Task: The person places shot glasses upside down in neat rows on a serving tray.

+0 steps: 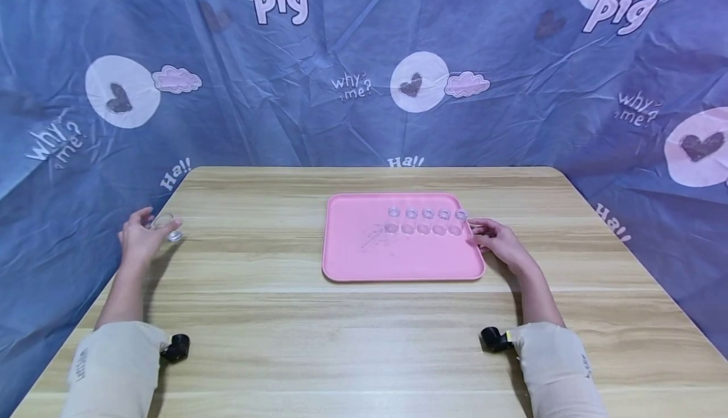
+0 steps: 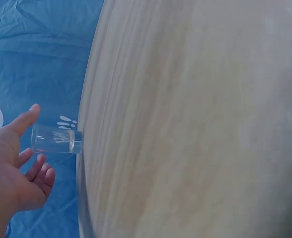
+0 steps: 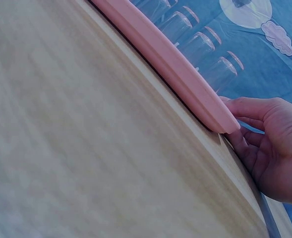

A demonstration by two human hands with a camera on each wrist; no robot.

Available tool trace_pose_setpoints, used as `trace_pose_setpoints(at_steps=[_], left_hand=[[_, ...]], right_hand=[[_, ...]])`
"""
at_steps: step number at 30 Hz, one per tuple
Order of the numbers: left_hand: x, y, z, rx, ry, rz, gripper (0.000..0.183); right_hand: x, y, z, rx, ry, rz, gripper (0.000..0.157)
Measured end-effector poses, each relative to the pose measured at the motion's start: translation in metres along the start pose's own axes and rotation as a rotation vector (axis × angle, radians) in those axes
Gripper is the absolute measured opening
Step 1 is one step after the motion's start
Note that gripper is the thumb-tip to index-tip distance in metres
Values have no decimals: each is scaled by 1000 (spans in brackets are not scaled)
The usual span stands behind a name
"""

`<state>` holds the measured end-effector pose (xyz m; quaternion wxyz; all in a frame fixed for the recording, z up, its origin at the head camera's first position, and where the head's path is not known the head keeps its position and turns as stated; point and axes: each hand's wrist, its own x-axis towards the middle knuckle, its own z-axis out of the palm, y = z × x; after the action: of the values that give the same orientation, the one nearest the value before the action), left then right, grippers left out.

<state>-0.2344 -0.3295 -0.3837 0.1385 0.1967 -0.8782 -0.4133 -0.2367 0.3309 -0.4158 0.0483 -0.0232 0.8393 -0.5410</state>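
At the table's left edge a small clear shot glass stands upright on its thick base. My left hand is around it; in the left wrist view the thumb and fingers are spread on both sides of the glass, with gaps to its wall. On the right, my right hand grips the right edge of a pink tray, fingers at the rim. More clear glasses form one row across the tray, thick ends upward, the rightmost close to my right fingertips.
The tray lies flat on a wood-grain table, right of centre toward the back. A printed blue cloth hangs behind the table and down its sides. Each sleeved forearm carries a black wrist camera.
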Motion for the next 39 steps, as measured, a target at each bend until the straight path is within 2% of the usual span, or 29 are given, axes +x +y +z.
trace_pose_setpoints(at_steps=[10,13,17,23,32,39], left_hand=[[3,-12,4,33,-60,-9,66],[3,-17,6,2,-77,-6,64],[2,-19,9,2,-64,23,59],[2,-21,12,111,-7,93,47],[1,-22,15,160,-12,61,38],[0,-22,16,134,-17,-8,47]], right_hand=[[-1,0,1,10,-5,-4,48],[-1,0,0,9,-6,-4,47],[-1,-1,0,5,-8,1,47],[-2,-2,0,5,-3,4,47],[-3,-3,1,26,-10,-11,48],[-2,-2,1,43,-16,-13,49]])
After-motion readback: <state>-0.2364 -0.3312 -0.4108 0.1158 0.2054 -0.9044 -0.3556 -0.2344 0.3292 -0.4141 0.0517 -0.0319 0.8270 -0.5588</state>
